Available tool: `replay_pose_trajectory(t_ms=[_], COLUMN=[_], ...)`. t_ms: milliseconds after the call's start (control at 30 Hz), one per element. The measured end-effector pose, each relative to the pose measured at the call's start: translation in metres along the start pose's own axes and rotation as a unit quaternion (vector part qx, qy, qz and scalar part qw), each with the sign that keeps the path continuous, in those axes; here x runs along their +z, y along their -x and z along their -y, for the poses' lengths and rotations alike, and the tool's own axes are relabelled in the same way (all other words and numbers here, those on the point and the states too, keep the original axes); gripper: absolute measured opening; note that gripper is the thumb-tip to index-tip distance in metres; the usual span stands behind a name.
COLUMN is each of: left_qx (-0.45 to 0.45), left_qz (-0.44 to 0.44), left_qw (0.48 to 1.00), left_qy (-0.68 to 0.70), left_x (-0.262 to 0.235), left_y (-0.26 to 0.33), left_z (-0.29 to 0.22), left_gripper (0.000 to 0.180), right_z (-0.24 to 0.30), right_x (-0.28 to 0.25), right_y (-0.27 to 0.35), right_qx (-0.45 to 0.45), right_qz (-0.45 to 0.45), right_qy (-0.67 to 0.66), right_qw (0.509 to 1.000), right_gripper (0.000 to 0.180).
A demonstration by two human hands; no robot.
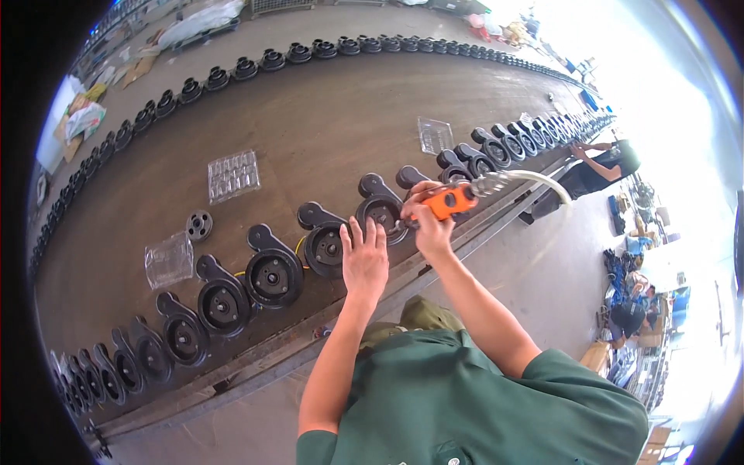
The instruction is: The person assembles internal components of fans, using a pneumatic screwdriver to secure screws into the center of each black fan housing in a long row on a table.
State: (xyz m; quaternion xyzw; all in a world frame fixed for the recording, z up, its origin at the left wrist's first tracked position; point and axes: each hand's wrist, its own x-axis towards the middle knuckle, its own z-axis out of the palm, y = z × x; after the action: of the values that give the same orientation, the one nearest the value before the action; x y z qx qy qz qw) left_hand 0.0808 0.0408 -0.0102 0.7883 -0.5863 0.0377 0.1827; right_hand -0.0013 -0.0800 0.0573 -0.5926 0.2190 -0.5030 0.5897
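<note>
Seen from above: a long brown workbench [325,124] curving away, lined along both edges with black round metal housings, each with a projecting lug. Left hand [364,260] laid flat, fingers spread and extended, palm down on the near edge of the bench, fingertips touching the rim of one black round housing with a central hub [381,211]. Right hand [428,221] closed around an orange-bodied pneumatic tool [448,201], gripped tight, its nose pointed at that same housing, just beside the left fingertips. Whether tool tip and housing actually met: impossible to tell, hidden by the hand. Fed from the tool's metal coupling [488,184], a pale hose [542,182] arching off to the right over the floor. Just left of the worked housing, a neighbouring black housing [325,244] with a short yellow wire showing beside it, then another black housing [271,271] further along the row. Further in on the bench, well apart from the hands: a small black perforated disc [199,225], a clear plastic blister tray [233,175], a crumpled clear plastic bag [169,260], and a second clear tray [434,134]. At the far right end of the bench, another person in dark clothing [608,163] bent over the same row. Green short-sleeved shirt [465,395] filling the lower frame.
</note>
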Motion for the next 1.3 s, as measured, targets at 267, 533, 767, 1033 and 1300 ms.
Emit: replay_pose_trajectory(t_ms=[267,533,767,1033,1300], left_qx=[-0.126,-0.077,-0.132,-0.177,-0.160], left_qz=[-0.005,0.024,0.063,0.144,0.160], left_qw=[0.985,0.993,0.989,0.974,0.974], left_qy=[0.114,0.087,-0.020,0.000,-0.013], left_x=[-0.024,0.011,0.013,0.013,0.007], left_y=[-0.029,-0.110,-0.117,-0.138,-0.149], left_z=[-0.037,-0.085,-0.109,-0.117,-0.114], left_gripper=[0.046,0.041,0.044,0.068,0.065], right_z=[0.032,0.005,-0.012,-0.002,-0.011], right_x=[-0.086,-0.182,-0.221,-0.213,-0.189], right_y=[-0.044,-0.096,-0.124,-0.123,-0.113], right_qx=[-0.036,0.051,0.114,0.127,0.122], right_qz=[-0.030,0.080,0.097,0.122,0.081], right_qy=[-0.014,-0.092,-0.177,-0.187,-0.193], right_qw=[0.999,0.991,0.973,0.967,0.970], right_gripper=[0.022,0.025,0.024,0.024,0.023])
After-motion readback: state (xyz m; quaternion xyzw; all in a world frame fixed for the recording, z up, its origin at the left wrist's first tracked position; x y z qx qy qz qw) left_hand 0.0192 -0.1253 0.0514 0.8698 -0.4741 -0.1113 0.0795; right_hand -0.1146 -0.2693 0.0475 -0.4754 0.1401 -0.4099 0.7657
